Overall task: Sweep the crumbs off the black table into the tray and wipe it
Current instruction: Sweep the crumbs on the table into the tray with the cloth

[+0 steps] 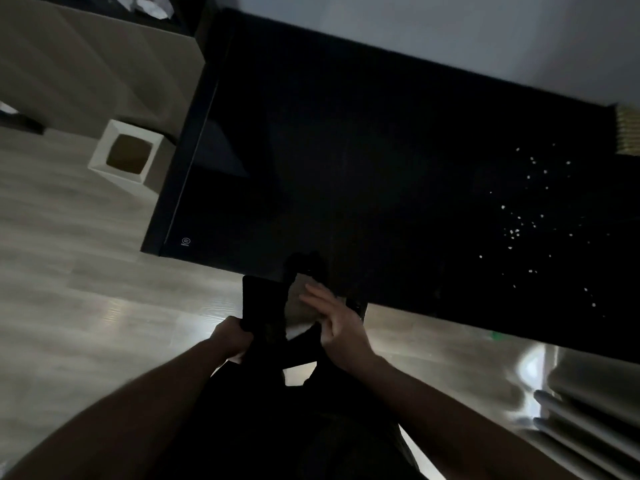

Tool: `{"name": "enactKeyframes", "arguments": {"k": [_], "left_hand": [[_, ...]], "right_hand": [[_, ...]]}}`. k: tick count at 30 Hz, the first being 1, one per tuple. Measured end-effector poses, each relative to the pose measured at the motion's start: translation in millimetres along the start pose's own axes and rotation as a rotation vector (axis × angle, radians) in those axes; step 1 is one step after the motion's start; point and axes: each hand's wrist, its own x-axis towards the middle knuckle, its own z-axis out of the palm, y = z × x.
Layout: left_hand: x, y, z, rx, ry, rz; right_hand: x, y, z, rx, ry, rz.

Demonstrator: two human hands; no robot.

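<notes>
The left hand grips a dark tray. The right hand lies flat on it, fingers straight. White crumbs dot the bench.

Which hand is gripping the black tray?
The left hand, fingers curled round the flat black tray; the right hand lies with fingers straight.

crumbs on table, right side | bin on floor, left of table

The person is showing two bare forearms, no sleeves reaching the left hand or right hand, and wearing dark clothing below.
</notes>
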Motion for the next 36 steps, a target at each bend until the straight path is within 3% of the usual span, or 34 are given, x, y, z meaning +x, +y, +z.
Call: {"name": "enactKeyframes", "arguments": {"k": [4,8,13,18,22,25,29,36], "left_hand": [[0,-1,1,0.033,-0.034,0.011],[5,-4,3,0.041,-0.072,0.026],[9,-6,10,0.030,-0.082,0.023],[7,-8,16,0.046,-0.055,0.039],[3,-6,20,0.124,-0.061,0.053],[6,-1,23,0.185,-0.073,0.080],[18,1,31,0.250,-0.118,0.098],[16,11,58,0.315,-0.143,0.098]], "right_hand": [[28,-9,-38,0.054,0.291,-0.003],[72,4,-94,-0.009,0.445,0.090],[90,51,-100,-0.455,0.249,0.245],[36,43,-36,-0.400,0.248,0.104],[-6,32,6,-0.284,0.101,0.067],[-29,11,8,-0.201,0.082,0.060],[-44,9,-30,-0.123,0.244,0.165],[-63,46,-156,-0.050,0.611,0.335]]}}
